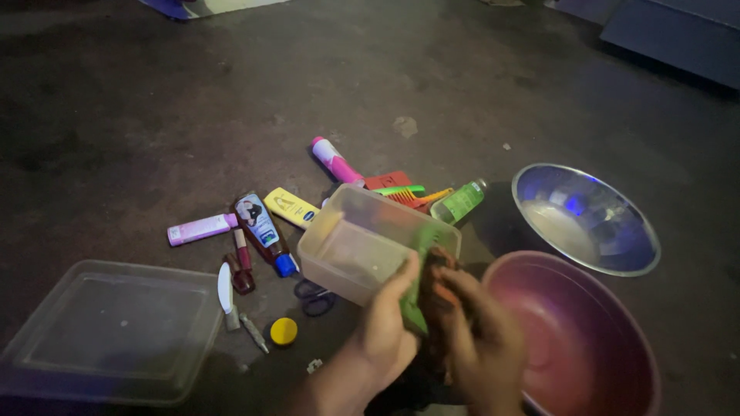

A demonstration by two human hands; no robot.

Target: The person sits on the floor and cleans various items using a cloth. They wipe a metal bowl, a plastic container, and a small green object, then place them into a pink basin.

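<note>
Head view: a clear plastic tub (362, 246), tilted above the floor (154, 115) among scattered bottles (262, 227), was gripped by the left hand (389, 323) while a green cloth (420, 289) was clutched against its rim by the right hand (482, 343), apparently for wiping.

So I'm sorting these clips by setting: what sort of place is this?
Probably a dim home floor, used for washing up: bare dark concrete floor, toiletry bottles scattered on it, two basins beside them.
</note>
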